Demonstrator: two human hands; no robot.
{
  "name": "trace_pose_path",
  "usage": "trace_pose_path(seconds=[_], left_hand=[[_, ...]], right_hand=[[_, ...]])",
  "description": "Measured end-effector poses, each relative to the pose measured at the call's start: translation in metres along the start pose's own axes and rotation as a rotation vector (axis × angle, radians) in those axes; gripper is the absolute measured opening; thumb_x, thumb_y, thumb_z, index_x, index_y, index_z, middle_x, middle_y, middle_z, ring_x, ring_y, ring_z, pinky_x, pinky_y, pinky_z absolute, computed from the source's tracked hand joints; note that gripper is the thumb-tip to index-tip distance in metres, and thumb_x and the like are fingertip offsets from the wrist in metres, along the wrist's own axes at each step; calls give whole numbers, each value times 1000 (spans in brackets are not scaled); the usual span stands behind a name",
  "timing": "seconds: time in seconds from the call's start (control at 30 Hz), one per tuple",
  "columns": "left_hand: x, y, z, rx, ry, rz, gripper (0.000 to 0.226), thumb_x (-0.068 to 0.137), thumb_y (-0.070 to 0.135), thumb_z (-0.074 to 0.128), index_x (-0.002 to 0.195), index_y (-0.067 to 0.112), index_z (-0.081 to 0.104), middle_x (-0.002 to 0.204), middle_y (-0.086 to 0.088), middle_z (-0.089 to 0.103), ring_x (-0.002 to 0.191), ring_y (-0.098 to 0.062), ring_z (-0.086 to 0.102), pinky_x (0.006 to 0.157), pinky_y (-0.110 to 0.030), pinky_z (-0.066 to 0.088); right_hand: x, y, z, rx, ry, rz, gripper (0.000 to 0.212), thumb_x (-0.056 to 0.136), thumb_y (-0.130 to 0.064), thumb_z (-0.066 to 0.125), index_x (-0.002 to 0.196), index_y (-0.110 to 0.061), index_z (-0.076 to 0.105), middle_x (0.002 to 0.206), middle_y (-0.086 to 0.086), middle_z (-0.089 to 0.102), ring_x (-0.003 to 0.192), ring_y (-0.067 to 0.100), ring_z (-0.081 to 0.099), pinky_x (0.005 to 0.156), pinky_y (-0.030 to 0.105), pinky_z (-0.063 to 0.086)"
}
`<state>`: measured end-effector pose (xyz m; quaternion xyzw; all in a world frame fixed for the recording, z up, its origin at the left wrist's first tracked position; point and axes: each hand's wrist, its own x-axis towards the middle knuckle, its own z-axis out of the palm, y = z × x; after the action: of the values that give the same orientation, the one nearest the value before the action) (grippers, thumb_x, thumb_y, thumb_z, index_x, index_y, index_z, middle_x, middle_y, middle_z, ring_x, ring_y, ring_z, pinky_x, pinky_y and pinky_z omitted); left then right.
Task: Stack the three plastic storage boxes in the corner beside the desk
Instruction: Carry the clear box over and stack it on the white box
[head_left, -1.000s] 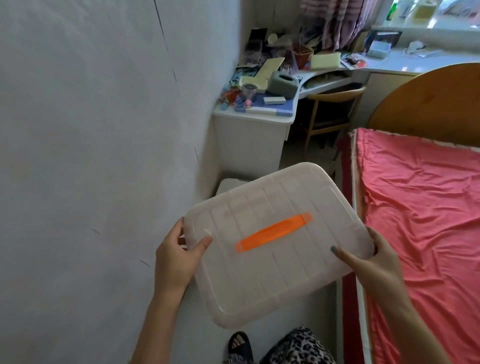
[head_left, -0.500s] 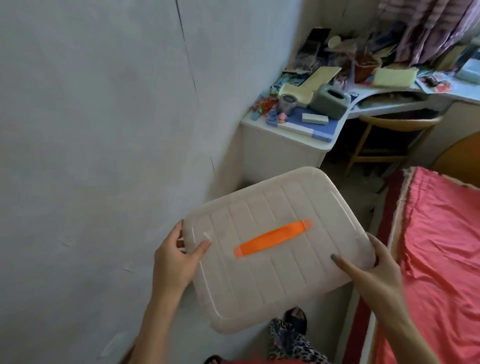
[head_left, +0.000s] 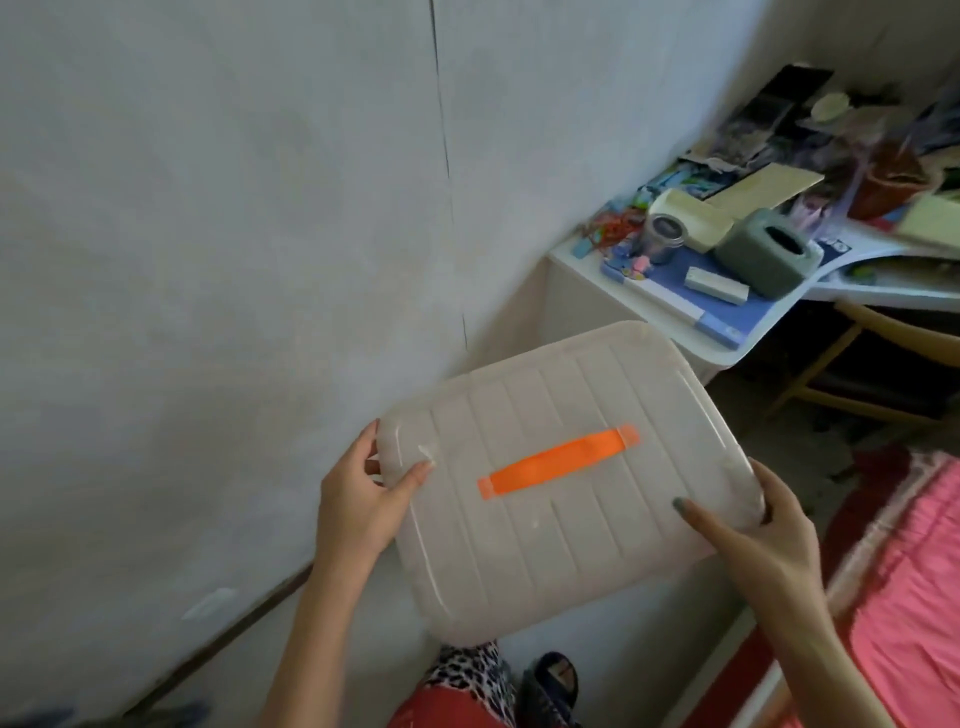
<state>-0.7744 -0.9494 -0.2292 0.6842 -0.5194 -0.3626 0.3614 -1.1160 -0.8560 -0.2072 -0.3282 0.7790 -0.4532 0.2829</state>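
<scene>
- Storage box (head_left: 545, 545): translucent, milky-white plastic. I see only its lid, a rectangle with rounded corners, a raised rim and parallel shallow ribs across the top. The lid hides the body underneath.
- Handle (head_left: 558, 461): a flat strip of bright orange plastic, set lengthwise in the middle of the storage box lid and lying flush in its recess.
- Position of the storage box: I hold it in the air between my two hands, with the lid facing up and its long axis turned slantwise.
- Left hand (head_left: 358, 499): grips the near-left corner of the storage box. The thumb (head_left: 415, 475) lies flat on the lid and the fingers wrap over the rim.
- Right hand (head_left: 753, 535): grips the near-right corner of the storage box. The thumb, with a dark-painted nail, presses on the lid and the fingers curl round the edge.
- Wall (head_left: 208, 260): matt, pale plaster with a thin vertical crack, just left of the storage box.
- Tabletop (head_left: 719, 356): white laminate with a rounded corner, just beyond the far-right corner of the storage box. It carries a grey-green tissue holder (head_left: 769, 254), a metal tin (head_left: 662, 236) and loose papers.
- Bed (head_left: 914, 571): covered in a creased pink fabric sheet, to the right of the storage box.
- Sandal (head_left: 553, 686): dark, on the floor below the near edge of the storage box.
</scene>
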Motion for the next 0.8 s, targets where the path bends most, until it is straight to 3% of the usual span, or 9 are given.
trace_pose_path(seconds=[0.07, 0.2, 0.27, 0.4, 0.53, 0.63, 0.7, 0.8], left_hand=[[9, -1, 5, 5, 11, -15, 73, 73, 29, 87, 139, 22, 56, 113, -1, 72, 90, -16, 71, 82, -41, 60], [33, -1, 14, 42, 29, -16, 75, 73, 33, 86, 140, 22, 55, 109, 1, 71, 83, -4, 69, 70, -23, 55], [48, -3, 19, 59, 26, -27, 73, 72, 36, 86, 138, 24, 56, 108, 1, 72, 84, -3, 69, 68, -21, 54], [74, -8, 31, 64, 31, -39, 74, 72, 40, 85, 138, 24, 56, 110, 1, 73, 85, -4, 69, 67, -21, 53], [91, -13, 41, 61, 32, -70, 76, 72, 39, 85, 140, 22, 54, 112, 2, 72, 85, 3, 65, 69, -20, 50], [100, -16, 51, 55, 66, -114, 82, 72, 38, 86, 144, 22, 50, 114, 5, 68, 83, 7, 61, 69, -16, 46], [106, -21, 59, 59, 97, -135, 83, 72, 37, 87, 144, 21, 49, 115, 5, 67, 84, 0, 63, 73, -20, 49], [116, -35, 74, 55, 105, -200, 83, 72, 36, 86, 145, 21, 49, 124, 1, 67, 101, -18, 68, 90, -39, 56]], right_hand=[[15, -1, 7, -24, -17, 5, 76, 64, -24, 90, 131, -22, 53, 112, -3, 60, 102, 22, 60, 80, 33, 49], [43, -8, 20, -29, -43, 16, 78, 65, -25, 89, 133, -20, 52, 120, 2, 59, 107, 25, 59, 84, 37, 51], [58, -12, 26, -56, -44, 30, 81, 65, -26, 89, 135, -19, 51, 122, 1, 58, 108, 24, 58, 84, 38, 52], [87, -21, 42, -66, -53, 8, 75, 64, -23, 89, 131, -20, 55, 115, 0, 61, 102, 22, 60, 77, 32, 48], [111, -20, 56, -93, -86, 12, 76, 65, -25, 89, 132, -21, 53, 114, -3, 60, 100, 20, 60, 79, 38, 54], [132, -16, 70, -121, -118, 18, 79, 65, -27, 88, 134, -22, 51, 111, -7, 57, 93, 13, 58, 74, 32, 51], [149, -11, 82, -159, -148, 38, 82, 65, -29, 88, 137, -21, 49, 109, -11, 54, 89, 9, 55, 71, 29, 48], [172, -1, 98, -225, -183, 65, 85, 65, -32, 88, 138, -21, 47, 114, -7, 53, 96, 15, 53, 77, 36, 48]])
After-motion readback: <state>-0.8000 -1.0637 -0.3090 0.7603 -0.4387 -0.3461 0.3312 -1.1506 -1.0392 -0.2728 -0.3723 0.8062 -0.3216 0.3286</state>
